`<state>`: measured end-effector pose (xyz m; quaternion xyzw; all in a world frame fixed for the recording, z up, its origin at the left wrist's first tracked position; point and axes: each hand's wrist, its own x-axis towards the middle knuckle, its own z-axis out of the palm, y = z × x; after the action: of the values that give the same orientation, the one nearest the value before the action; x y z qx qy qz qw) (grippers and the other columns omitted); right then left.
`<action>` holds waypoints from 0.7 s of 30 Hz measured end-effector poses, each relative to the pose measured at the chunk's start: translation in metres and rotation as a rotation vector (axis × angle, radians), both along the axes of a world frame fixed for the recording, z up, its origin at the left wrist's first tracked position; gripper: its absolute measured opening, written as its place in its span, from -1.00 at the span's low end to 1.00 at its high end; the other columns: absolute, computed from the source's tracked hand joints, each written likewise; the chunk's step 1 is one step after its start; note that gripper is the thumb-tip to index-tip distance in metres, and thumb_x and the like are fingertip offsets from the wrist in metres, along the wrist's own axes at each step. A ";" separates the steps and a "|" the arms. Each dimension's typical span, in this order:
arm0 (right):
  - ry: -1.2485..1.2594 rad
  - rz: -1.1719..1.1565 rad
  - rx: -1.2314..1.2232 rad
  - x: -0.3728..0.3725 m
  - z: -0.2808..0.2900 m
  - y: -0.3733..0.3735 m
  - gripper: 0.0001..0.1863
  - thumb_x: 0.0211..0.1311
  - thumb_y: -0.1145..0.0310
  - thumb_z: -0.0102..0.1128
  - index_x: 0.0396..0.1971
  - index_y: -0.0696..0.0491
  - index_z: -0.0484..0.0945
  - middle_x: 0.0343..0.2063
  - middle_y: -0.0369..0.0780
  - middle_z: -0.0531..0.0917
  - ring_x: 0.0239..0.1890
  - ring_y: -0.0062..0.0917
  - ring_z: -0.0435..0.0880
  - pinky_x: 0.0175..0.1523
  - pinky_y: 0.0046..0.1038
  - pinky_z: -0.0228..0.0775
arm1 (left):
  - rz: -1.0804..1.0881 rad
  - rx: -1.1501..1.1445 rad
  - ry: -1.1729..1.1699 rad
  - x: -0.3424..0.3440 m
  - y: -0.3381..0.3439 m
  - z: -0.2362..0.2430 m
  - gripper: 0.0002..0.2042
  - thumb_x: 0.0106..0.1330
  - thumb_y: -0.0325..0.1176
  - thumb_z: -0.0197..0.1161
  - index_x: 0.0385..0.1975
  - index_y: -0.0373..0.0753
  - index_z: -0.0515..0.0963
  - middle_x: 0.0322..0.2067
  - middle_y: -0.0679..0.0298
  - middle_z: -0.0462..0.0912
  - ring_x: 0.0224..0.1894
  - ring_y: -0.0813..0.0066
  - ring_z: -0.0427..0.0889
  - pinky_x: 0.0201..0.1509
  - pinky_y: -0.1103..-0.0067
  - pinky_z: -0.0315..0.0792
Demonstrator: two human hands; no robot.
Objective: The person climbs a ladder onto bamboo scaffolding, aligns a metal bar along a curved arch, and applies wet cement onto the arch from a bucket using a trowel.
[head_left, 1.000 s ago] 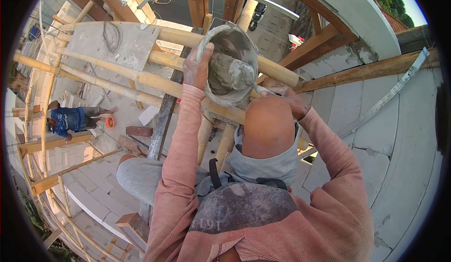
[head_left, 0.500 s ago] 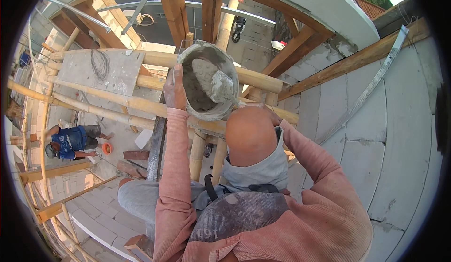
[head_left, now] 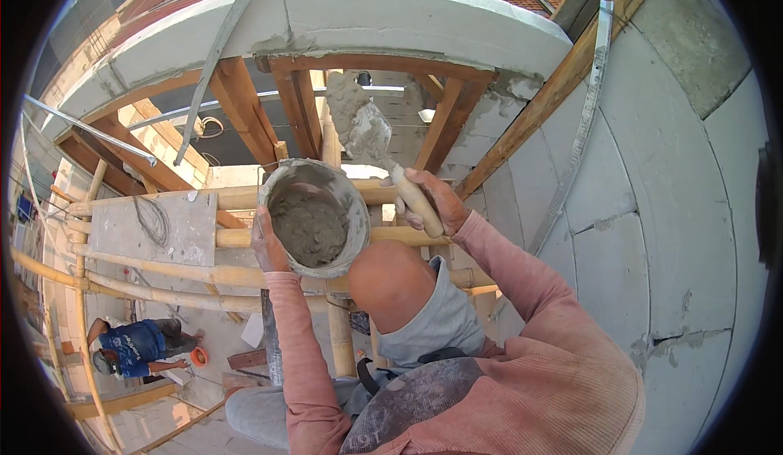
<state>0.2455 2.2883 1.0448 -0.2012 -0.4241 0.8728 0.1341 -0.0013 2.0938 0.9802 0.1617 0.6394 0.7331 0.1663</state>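
My left hand (head_left: 267, 241) grips the near left rim of a mortar-crusted bucket (head_left: 356, 228), its thumb along the outer wall. Wet grey mortar (head_left: 308, 226) lies inside the bucket. My right hand (head_left: 432, 202) is wrapped round the pale wooden handle of a trowel (head_left: 377, 134). Its blade carries a heap of mortar (head_left: 347, 100) and is held beyond the bucket's far right side, in front of the wooden frame. My bare knee (head_left: 391, 282) sits just below the bucket.
Bamboo poles (head_left: 236, 199) form a scaffold around me, with a board (head_left: 151, 230) and coiled wire on the left. Ahead runs a white block beam (head_left: 367, 14) above wooden frames (head_left: 298, 112). A block wall (head_left: 620, 210) stands at right. Far below left, a person (head_left: 143, 347) crouches beside an orange bucket (head_left: 199, 357).
The trowel has come up out of the bucket with mortar on it and moved forward to the right. My view has tilted up, showing more of the beam and roofs.
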 end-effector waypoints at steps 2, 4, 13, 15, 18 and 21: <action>0.045 -0.101 0.141 -0.003 0.032 0.020 -0.39 0.49 -0.05 -0.08 0.18 0.21 0.42 -0.53 -0.22 0.55 -0.70 -0.64 0.43 -0.59 -0.62 0.33 | 0.002 -0.004 0.036 0.001 0.001 0.005 -0.43 0.55 0.04 -0.02 0.13 -0.43 0.55 0.01 0.08 0.63 -0.01 0.33 0.58 0.14 0.47 0.44; 0.094 -0.292 0.252 -0.005 0.057 0.048 -0.38 0.46 -0.07 -0.02 0.17 0.22 0.43 -0.50 -0.24 0.55 -0.65 -0.66 0.44 -0.58 -0.58 0.33 | -0.019 -0.005 -0.036 0.002 0.000 0.009 -0.49 0.58 -0.07 -0.05 0.15 -0.46 0.52 0.03 0.10 0.62 0.02 0.41 0.59 0.15 0.50 0.47; -0.574 -1.196 1.438 0.009 0.095 0.179 -0.47 0.36 0.06 0.21 0.18 0.09 0.45 -0.21 -0.14 0.56 -0.32 -0.30 0.69 -0.19 -0.27 0.59 | -0.031 0.079 -0.139 -0.002 -0.001 -0.001 -0.46 0.56 0.01 -0.02 0.15 -0.41 0.53 0.03 0.13 0.61 0.01 0.39 0.55 0.12 0.49 0.45; -0.853 -1.320 1.740 0.007 0.084 0.185 -0.44 0.36 0.08 0.21 0.22 0.08 0.41 -0.09 -0.08 0.54 -0.22 -0.16 0.71 -0.10 -0.16 0.59 | -0.025 0.076 -0.097 -0.010 -0.004 -0.014 -0.46 0.57 0.00 -0.03 0.15 -0.42 0.52 0.03 0.13 0.60 0.02 0.39 0.55 0.13 0.49 0.44; -0.971 -1.219 1.638 -0.006 0.077 0.169 -0.42 0.37 0.13 0.18 0.29 0.08 0.32 0.06 -0.02 0.46 -0.08 0.03 0.65 0.03 -0.05 0.54 | 0.011 0.062 -0.049 -0.010 -0.004 -0.013 -0.47 0.57 -0.01 -0.03 0.16 -0.43 0.51 0.04 0.13 0.60 0.02 0.38 0.55 0.15 0.49 0.43; -0.922 -1.080 1.705 -0.016 0.072 0.149 -0.37 0.36 0.16 0.19 0.34 0.09 0.28 0.00 0.00 0.47 -0.02 0.02 0.61 0.03 -0.06 0.51 | 0.015 0.075 -0.050 -0.023 -0.008 -0.028 -0.47 0.57 -0.03 -0.03 0.17 -0.45 0.50 0.05 0.12 0.60 0.03 0.37 0.55 0.17 0.48 0.43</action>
<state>0.2298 2.4371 1.1168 -0.5067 -0.7516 -0.0365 0.4207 -0.0238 2.0859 0.9518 0.1446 0.6083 0.7616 0.1707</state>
